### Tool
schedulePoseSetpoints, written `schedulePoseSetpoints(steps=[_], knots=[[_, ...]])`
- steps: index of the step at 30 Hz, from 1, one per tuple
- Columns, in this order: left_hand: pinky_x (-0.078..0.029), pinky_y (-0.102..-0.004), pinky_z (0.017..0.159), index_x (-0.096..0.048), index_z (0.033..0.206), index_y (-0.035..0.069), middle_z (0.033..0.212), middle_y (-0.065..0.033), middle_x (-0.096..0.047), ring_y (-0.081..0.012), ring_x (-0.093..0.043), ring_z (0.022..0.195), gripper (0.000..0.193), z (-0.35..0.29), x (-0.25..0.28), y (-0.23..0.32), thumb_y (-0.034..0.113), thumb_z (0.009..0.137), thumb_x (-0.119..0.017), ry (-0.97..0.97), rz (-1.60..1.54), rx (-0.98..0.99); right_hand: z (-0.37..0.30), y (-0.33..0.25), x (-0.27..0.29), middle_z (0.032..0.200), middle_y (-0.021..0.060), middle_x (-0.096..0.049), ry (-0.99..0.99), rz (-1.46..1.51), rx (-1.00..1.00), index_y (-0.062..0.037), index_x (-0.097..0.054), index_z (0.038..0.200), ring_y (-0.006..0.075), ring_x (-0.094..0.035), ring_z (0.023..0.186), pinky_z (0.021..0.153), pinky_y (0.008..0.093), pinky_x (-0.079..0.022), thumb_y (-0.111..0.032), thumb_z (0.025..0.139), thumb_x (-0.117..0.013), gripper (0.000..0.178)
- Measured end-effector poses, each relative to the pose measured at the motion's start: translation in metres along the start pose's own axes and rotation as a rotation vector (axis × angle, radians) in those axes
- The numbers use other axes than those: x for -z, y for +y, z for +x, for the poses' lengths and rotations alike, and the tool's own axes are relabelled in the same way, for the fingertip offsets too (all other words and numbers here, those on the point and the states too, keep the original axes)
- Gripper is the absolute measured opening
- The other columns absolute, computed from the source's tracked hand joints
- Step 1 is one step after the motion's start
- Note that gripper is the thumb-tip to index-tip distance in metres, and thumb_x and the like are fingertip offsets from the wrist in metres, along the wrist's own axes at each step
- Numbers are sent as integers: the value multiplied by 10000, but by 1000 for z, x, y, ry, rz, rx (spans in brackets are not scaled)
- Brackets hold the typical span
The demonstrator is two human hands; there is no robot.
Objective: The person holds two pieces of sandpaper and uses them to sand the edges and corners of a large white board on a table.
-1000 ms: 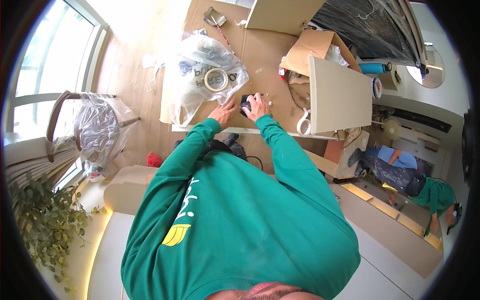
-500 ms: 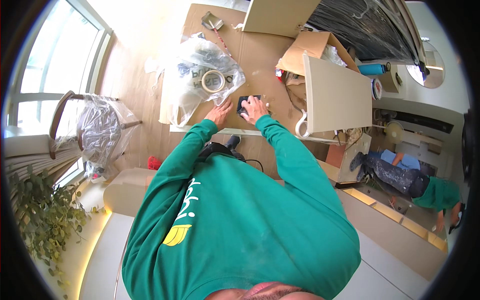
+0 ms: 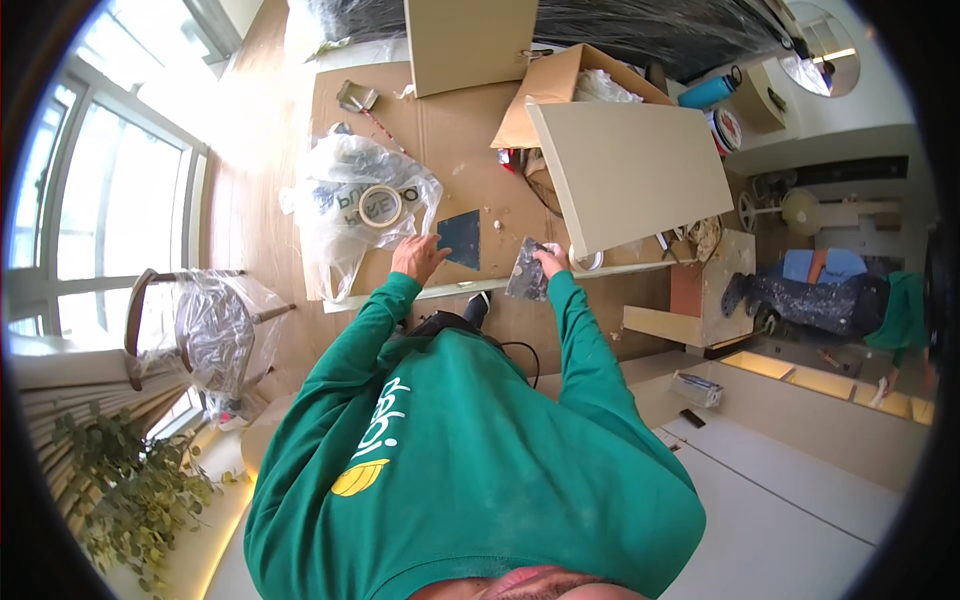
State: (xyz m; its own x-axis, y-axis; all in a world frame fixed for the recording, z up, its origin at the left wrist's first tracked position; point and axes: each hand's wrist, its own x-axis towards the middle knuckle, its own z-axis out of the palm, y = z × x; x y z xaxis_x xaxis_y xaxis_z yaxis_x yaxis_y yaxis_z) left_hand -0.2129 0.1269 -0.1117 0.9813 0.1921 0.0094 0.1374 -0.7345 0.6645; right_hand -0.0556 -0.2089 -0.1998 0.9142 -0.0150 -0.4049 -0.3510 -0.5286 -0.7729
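A dark blue sheet (image 3: 461, 235), like sandpaper, lies flat on the brown cardboard (image 3: 455, 120). At its left edge is my left hand (image 3: 420, 258), fingers stretched out and touching the sheet. My right hand (image 3: 552, 261) grips a grey, dust-speckled sheet (image 3: 527, 272) by its right edge and holds it beyond the front edge of the work surface. It also resembles sandpaper. Left of the blue sheet, a roll of masking tape (image 3: 363, 207) rests on a crumpled clear plastic bag (image 3: 335, 170).
Right of my hands, a beige panel (image 3: 635, 170) leans before an open cardboard box (image 3: 545, 90); another panel (image 3: 470, 45) stands behind. A blue bottle (image 3: 706, 92) is at the far right. A plastic-wrapped chair (image 3: 215, 325) stands left. A co-worker (image 3: 815, 290) bends at the right.
My right hand has lifted off the cardboard and moved right and nearer, carrying the speckled sheet. The blue sheet now shows uncovered beside my left hand. My view has shifted.
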Motion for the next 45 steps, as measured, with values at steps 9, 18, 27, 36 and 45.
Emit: schedulePoseSetpoints(steps=[9, 18, 27, 36, 45], knots=[[-420, -450, 1041, -543, 1276, 76, 1288, -155, -496, -355, -477, 1243, 851, 66, -42, 13, 321, 561, -934, -297, 410, -16, 67, 77, -30, 1154, 176, -667, 96, 122, 74, -18, -638, 1150, 306, -623, 1077, 939, 420, -499, -338, 722, -738, 544], [-370, -445, 1107, -483, 1261, -30, 1288, -199, -505, -370, -440, 1276, 1116, 94, -37, 14, 454, 380, -968, -327, 473, 77, -57, 18, 40, 943, 84, -704, 77, 756, -194, -10, -628, 1114, 201, -677, 861, 790, 357, -539, -107, 807, -757, 346], [-349, -408, 1146, -354, 1428, -65, 1412, -254, -452, -361, -393, 1373, 1344, 119, -63, -27, 569, 408, -956, -441, 697, 290, -150, 73, 68, 945, 122, -741, -21, 1695, -459, -6, -667, 1062, 271, -730, 830, 798, 439, -586, -153, 886, -686, 230], [-515, -439, 937, -473, 1323, -15, 1227, -206, -603, -330, -581, 1152, 968, 131, -60, -32, 386, 577, -940, -500, -99, 95, -179, 63, 83, 1048, 146, -735, 22, 1844, -401, 9, -633, 1136, 303, -714, 981, 958, 493, -546, -117, 925, -645, 247], [-506, -452, 973, -612, 1189, 30, 1182, -121, -656, -276, -629, 1093, 299, 69, 4, -40, 192, 941, -653, -234, -1777, 433, -186, -44, 34, 1151, 134, -711, -347, 1743, -271, -31, -619, 1259, 298, -693, 1050, 976, 502, -543, -268, 1014, -507, 359]])
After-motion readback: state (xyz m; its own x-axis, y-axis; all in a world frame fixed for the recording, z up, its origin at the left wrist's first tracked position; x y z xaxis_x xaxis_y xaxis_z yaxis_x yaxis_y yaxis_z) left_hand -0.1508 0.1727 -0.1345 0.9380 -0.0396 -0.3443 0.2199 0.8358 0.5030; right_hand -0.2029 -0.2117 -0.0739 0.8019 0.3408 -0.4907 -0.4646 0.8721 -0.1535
